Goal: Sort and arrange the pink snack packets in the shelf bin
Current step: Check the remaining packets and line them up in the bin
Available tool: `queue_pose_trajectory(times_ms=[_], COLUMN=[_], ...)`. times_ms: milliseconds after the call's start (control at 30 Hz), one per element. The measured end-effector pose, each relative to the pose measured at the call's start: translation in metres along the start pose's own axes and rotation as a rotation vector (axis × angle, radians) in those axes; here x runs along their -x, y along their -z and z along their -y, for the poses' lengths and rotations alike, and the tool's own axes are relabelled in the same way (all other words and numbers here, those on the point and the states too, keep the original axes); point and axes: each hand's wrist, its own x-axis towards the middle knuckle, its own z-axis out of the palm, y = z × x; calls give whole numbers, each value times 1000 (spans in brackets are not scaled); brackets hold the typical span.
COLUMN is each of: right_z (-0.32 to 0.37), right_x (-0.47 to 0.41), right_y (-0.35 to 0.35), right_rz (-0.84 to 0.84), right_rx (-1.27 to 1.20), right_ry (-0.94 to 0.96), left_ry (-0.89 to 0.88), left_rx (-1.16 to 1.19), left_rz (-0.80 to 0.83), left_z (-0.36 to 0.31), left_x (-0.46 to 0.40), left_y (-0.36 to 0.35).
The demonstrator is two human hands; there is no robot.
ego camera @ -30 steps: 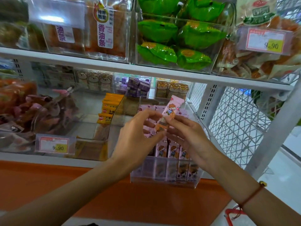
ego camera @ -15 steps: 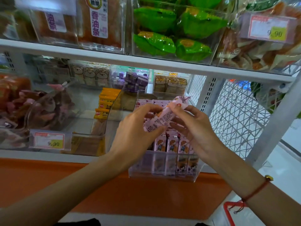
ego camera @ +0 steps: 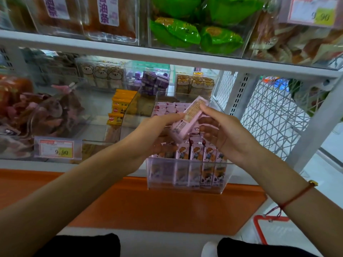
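Turning one packet for the bin
Both hands, left (ego camera: 148, 134) and right (ego camera: 228, 134), pinched a pink packet (ego camera: 187, 119) above the bin (ego camera: 185, 184); next, probably stand it upright below.

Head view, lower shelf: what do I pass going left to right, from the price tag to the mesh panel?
Price tag → yellow packets → left hand → held pink packet → right hand → white mesh panel.

Green packets (ego camera: 194, 34) fill a clear bin on the upper shelf. Orange packets (ego camera: 120, 110) stand lower down, beside a price tag (ego camera: 57, 149) (marked 9.90). A red basket frame (ego camera: 259, 227) sits on the floor.
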Motion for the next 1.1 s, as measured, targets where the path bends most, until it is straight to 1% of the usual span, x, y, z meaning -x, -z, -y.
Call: queue_pose_trajectory(times_ms=[100, 167, 267, 300, 333, 367, 433, 467, 500, 567, 667, 767, 833, 900, 967, 1033, 1100], right_z=[1, 1, 1, 2, 3, 4, 7, 7, 6, 4, 1, 2, 0, -3, -2, 1, 3], right_x=[0, 0, 0, 0, 1, 2, 5, 6, 6, 6, 9, 13, 14, 15, 15, 12, 10], right_y=[-1, -1, 0, 0, 0, 0, -2, -3, -4, -4, -3, -5, -5, -5, -6, -5, -3], right_rz=[-103, -126, -74, -34, 15, 65, 123, 111, 73, -2, 0, 16, 35, -17, -96, -130, -123], right_rx=[51, 49, 22, 8, -11, -37, -53, -23, 14, 75, 266, 477, 561, 514, 353, 203, 115], right_ry=[40, 51, 47, 50, 61, 82, 165, 215, 256, 306, 444, 617, 676, 638, 542, 416, 277], left_ry=[29, 44, 43, 9, -73, -207, -538, -659, -747, -834, -805, -715, -704, -669, -622, -568, -443], left_rx=[98, 102, 63, 29, -38, -161, -535, -688, -784, -835, -818, -768, -763, -744, -687, -569, -432], left_rz=[100, 114, 75, 42, -3, -63, -233, -317, -373, -406, -373, -270, -223, -205, -167, -75, -19], left_z=[-2, -4, -5, -5, -4, -1, 4, 4, 4, 3, 4, 8, 9, 8, 5, 3, 0], left_x=[2, 2, 2, 3, 3, 3, 3, 4, 5, 6, 3, 1, 1, 3, 8, 11, 12], left_y=[0, 0, -2, -3, -4, -4, -5, -5, -6, -6, -2, 1, 3, 3, 0, -6, -12])
